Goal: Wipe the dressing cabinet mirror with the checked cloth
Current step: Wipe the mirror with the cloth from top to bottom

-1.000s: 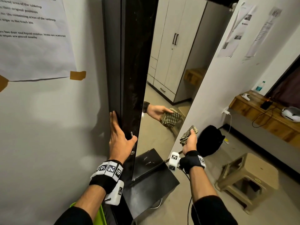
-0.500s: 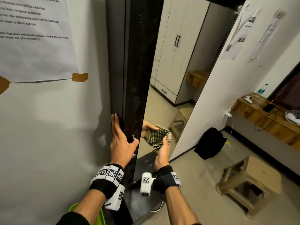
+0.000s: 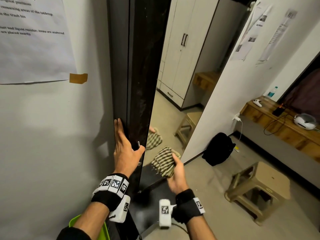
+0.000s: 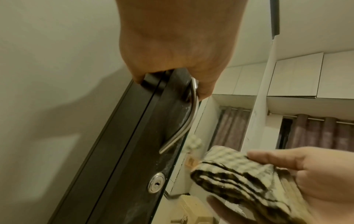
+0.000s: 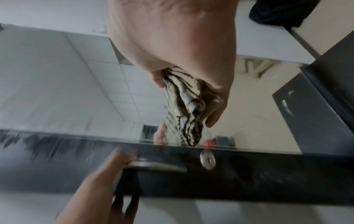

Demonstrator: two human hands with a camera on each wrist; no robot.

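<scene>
The tall mirror (image 3: 181,80) is set in a dark cabinet door (image 3: 143,66). My left hand (image 3: 125,149) grips the door's edge, fingers behind it and thumb by the metal handle (image 4: 184,119), above the round lock (image 4: 156,183). My right hand (image 3: 177,172) holds the folded checked cloth (image 3: 163,161) low in front of the mirror, close to the dark frame. The cloth's reflection (image 3: 153,138) shows in the glass. In the blurred right wrist view the cloth (image 5: 185,106) reaches the glass near the lock (image 5: 207,160); whether it touches cannot be told.
A plastic stool (image 3: 259,193) and a black backpack (image 3: 219,149) sit on the floor to the right. A wooden shelf (image 3: 285,123) with cables runs along the right wall. A taped paper sheet (image 3: 31,40) hangs left. A green object (image 3: 90,226) lies below my left arm.
My right hand has carried the cloth from the mirror's right edge leftward and down towards the frame side. My left hand has stayed on the door edge.
</scene>
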